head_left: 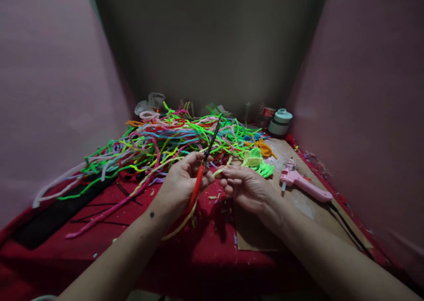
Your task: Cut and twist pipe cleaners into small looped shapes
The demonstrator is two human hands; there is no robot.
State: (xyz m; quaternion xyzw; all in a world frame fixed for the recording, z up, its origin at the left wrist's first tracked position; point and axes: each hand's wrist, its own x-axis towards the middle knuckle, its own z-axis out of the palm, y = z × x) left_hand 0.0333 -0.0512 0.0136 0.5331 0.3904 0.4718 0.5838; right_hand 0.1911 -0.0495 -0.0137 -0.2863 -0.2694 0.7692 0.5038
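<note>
My left hand (183, 179) is closed around a thin tool (207, 155) with a red handle and a long black tip that points up and away, and it also pinches a pale yellow pipe cleaner (180, 223) that trails down toward me. My right hand (245, 186) is closed in a pinch on the other end of that yellow pipe cleaner, just right of the tool. Both hands meet above a red cloth (205, 252). Behind them lies a big tangled heap of coloured pipe cleaners (172, 137).
A pink glue gun (303, 182) with a black cord lies on a cardboard sheet (298, 204) at the right. Green and yellow fuzzy pieces (256, 162) sit by it. A pale jar (281, 121) stands at the back right. A black strip (59, 210) lies at the left. Pink walls close both sides.
</note>
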